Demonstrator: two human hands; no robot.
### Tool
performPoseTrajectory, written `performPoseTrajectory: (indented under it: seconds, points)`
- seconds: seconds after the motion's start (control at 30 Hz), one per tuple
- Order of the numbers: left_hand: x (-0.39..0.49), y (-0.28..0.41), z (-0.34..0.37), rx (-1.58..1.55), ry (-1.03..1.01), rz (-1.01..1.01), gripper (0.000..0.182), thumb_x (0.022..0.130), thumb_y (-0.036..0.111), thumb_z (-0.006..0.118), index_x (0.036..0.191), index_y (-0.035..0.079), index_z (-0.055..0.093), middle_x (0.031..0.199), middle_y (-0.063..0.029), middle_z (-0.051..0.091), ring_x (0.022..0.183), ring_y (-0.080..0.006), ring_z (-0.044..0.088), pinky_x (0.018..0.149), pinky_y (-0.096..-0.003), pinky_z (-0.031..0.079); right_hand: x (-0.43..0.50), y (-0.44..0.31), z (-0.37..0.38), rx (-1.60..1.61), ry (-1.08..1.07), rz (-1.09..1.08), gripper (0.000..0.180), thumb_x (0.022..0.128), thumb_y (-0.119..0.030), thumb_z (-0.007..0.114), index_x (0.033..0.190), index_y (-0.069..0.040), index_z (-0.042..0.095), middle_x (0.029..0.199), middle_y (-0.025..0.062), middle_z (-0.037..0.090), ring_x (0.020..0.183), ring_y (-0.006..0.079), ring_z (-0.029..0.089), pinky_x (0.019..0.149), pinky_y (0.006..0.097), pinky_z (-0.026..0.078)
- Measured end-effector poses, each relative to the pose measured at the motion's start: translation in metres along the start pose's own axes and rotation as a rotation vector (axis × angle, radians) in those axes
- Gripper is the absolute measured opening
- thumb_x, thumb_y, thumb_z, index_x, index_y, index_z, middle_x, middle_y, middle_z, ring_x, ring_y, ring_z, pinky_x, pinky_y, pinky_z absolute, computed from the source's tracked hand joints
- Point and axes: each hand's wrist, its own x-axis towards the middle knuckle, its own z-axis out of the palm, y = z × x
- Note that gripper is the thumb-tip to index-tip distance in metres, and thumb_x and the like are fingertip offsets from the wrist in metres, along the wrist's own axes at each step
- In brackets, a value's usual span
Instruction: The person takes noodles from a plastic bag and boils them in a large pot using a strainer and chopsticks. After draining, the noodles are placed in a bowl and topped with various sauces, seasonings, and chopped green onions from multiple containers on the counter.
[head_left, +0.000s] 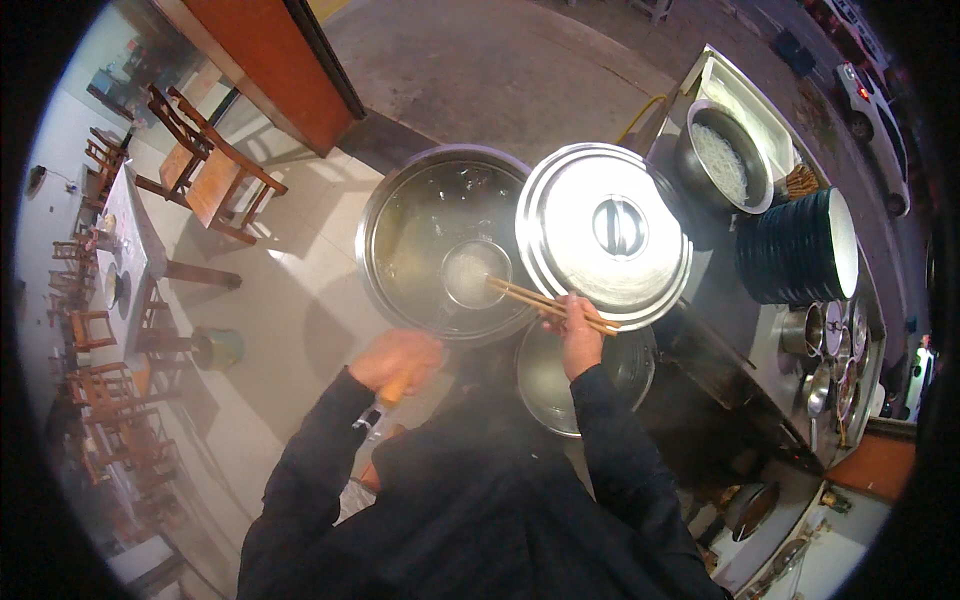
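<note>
My left hand (397, 361), a little blurred, is closed around the orange handle (395, 388) of a strainer. Its round basket (476, 274) sits in the liquid of a big steel pot (365, 262), with pale contents that look like noodles. My right hand (579, 330) holds a pair of wooden chopsticks (529, 295), whose tips are at the basket's rim. A shiny steel lid (570, 187) lies over the pot's right side, just beyond my right hand. Below that hand stands a second metal pot (551, 390) with cloudy liquid. Steam blurs the area around both pots.
On the counter at right stand a metal bowl of white noodles (720, 157), a tall stack of dark bowls (791, 244) and several small metal containers (802, 330). Wooden chairs (217, 191) and a long table (150, 232) are at left. A red-brown door (277, 67) stands at upper left.
</note>
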Motion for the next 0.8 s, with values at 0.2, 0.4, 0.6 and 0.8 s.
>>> performPoseTrajectory:
  seconds: [0.2, 0.4, 0.6, 0.8]
  points:
    - [0.033, -0.022, -0.021, -0.39, 0.103, -0.137, 0.029, 0.108, 0.023, 0.056, 0.12, 0.0, 0.069, 0.098, -0.0089, 0.068, 0.062, -0.02, 0.059, 0.053, -0.0363, 0.047, 0.002, -0.016, 0.005, 0.169, 0.042, 0.128, 0.037, 0.112, -0.037, 0.057, 0.123, -0.002, 0.063, 0.107, 0.0085, 0.071, 0.089, 0.0201, 0.074, 0.071, 0.0292, 0.059]
    - [0.06, -0.043, 0.016, 0.467, 0.217, 0.002, 0.03, 0.108, 0.023, 0.056, 0.122, -0.003, 0.063, 0.095, -0.0091, 0.065, 0.061, -0.0187, 0.057, 0.052, -0.0358, 0.047, -0.006, -0.024, 0.02, -0.345, -0.061, -0.164, 0.036, 0.11, -0.031, 0.06, 0.113, 0.003, 0.071, 0.11, 0.0137, 0.074, 0.093, 0.022, 0.075, 0.073, 0.0328, 0.062]
    - [0.001, 0.004, -0.018, -0.586, -0.036, -0.19, 0.033, 0.11, 0.024, 0.057, 0.125, -0.005, 0.059, 0.095, -0.0087, 0.062, 0.061, -0.015, 0.054, 0.05, -0.0333, 0.046, 0.004, -0.003, 0.0, 0.251, 0.043, 0.153, 0.035, 0.112, -0.034, 0.057, 0.112, -0.001, 0.067, 0.103, 0.0097, 0.071, 0.088, 0.0186, 0.074, 0.068, 0.0291, 0.059]
    - [0.047, -0.021, -0.006, -0.082, 0.156, -0.089, 0.029, 0.107, 0.025, 0.06, 0.11, -0.004, 0.061, 0.084, -0.0086, 0.061, 0.054, -0.0182, 0.058, 0.048, -0.0342, 0.049, 0.002, -0.02, 0.019, 0.045, 0.005, 0.051, 0.035, 0.113, -0.035, 0.055, 0.113, -0.001, 0.065, 0.105, 0.0114, 0.072, 0.093, 0.0203, 0.074, 0.069, 0.0307, 0.058]
